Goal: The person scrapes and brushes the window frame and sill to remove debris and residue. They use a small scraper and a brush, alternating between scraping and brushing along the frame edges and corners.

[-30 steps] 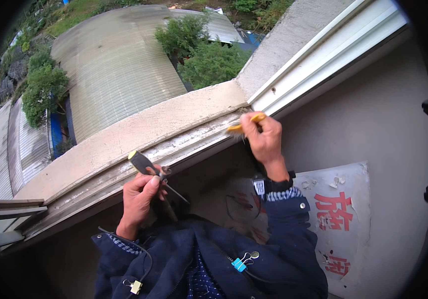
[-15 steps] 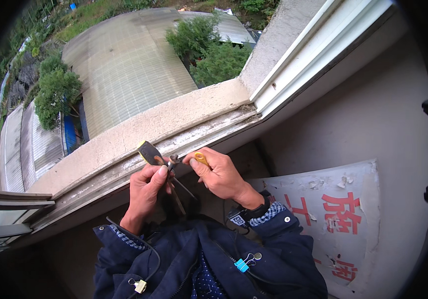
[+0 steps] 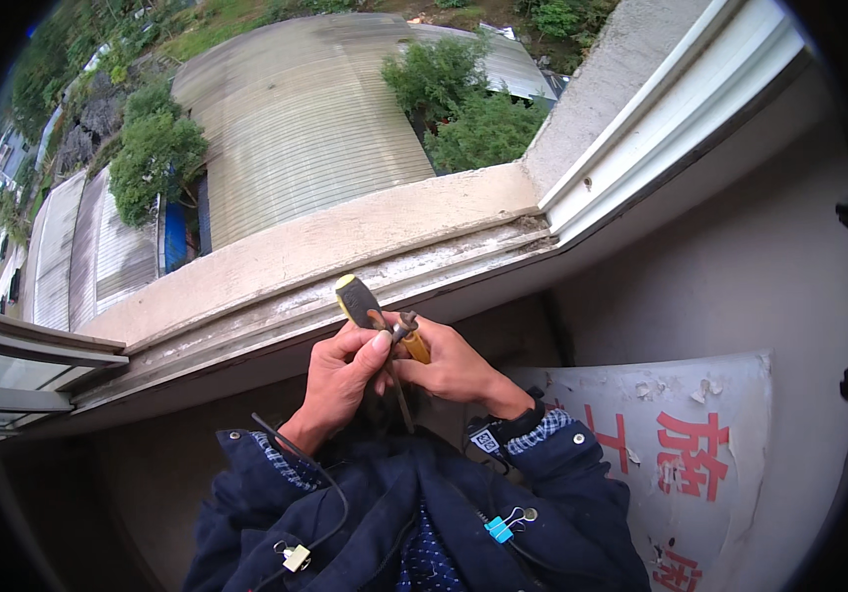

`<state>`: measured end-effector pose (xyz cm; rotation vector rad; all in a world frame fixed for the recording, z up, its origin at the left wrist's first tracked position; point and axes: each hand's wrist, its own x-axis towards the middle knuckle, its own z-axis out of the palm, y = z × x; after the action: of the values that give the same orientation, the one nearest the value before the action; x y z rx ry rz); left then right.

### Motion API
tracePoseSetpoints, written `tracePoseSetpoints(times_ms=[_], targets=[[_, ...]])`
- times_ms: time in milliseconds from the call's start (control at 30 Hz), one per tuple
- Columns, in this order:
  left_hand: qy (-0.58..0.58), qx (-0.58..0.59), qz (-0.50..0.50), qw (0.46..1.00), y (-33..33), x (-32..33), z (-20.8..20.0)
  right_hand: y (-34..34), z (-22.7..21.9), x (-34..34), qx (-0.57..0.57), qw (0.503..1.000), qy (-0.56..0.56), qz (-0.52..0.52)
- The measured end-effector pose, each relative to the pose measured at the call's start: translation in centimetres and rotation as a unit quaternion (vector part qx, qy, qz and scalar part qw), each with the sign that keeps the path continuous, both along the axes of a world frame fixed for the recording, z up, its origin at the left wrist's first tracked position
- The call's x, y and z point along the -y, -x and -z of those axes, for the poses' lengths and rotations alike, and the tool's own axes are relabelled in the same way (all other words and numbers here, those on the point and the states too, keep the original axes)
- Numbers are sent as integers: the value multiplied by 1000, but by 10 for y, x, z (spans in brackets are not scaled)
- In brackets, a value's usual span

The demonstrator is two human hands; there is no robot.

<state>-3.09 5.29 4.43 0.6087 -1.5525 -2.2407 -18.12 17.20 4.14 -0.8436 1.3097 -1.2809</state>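
Both my hands are close together in front of my jacket, just inside the window sill. My left hand is closed around a screwdriver with a black and yellow handle; its shaft slants down toward my jacket. At my left thumb and fingertips sits a small metal fitting, like a bolt; its exact kind is unclear. My right hand is closed on a yellow-handled tool, pressed up beside the fitting. Its working end is hidden by my fingers.
The window sill and its dirty track run across ahead of me. A white window frame rises on the right. A peeling white board with red characters leans at the right. Corrugated roofs and trees lie outside below.
My right hand has come in against my left, bringing the yellow-handled tool beside the metal fitting. The scene has shifted rightward in view, and both hands sit slightly lower.
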Motion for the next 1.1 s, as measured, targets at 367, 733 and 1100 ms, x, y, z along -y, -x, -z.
tracePoseSetpoints(times_ms=[367,733,1100], targets=[[-10,6,-41,999,-8,9,0,1,-7,-5,72,994,23,78],[-10,36,-36,999,-17,19,1,12,-12,-4,145,986,31,72],[-26,20,-34,999,-11,23,6,13,-15,-3,117,990,46,68]])
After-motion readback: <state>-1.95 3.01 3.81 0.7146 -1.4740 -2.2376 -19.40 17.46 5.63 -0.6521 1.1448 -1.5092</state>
